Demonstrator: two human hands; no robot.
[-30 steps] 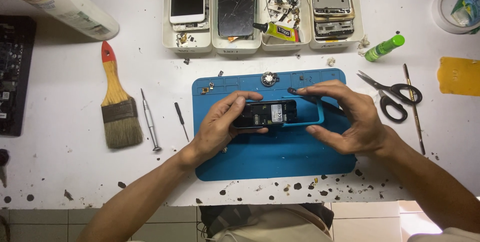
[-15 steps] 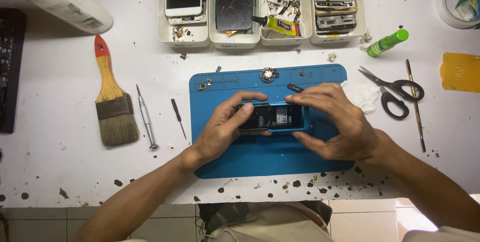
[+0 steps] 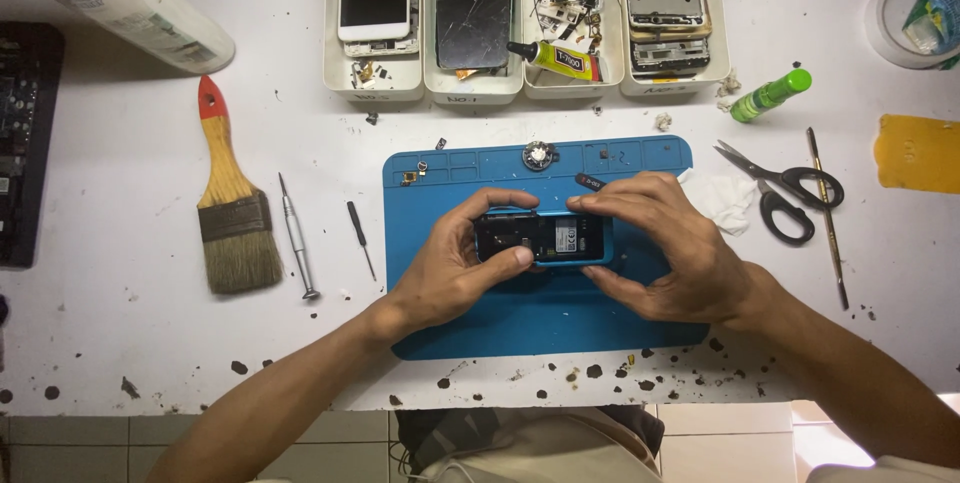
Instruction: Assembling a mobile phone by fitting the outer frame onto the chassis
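A small blue-cased phone with its back opened is gripped from both ends over a blue rubber work mat, the left hand and right hand each curled closed around it. A white label patch is seen inside the phone. At the far edge, four white plastic trays are filled with phone screens, frames and loose parts; their far ends are cut off. A yellow-labelled glue tube is laid across two trays.
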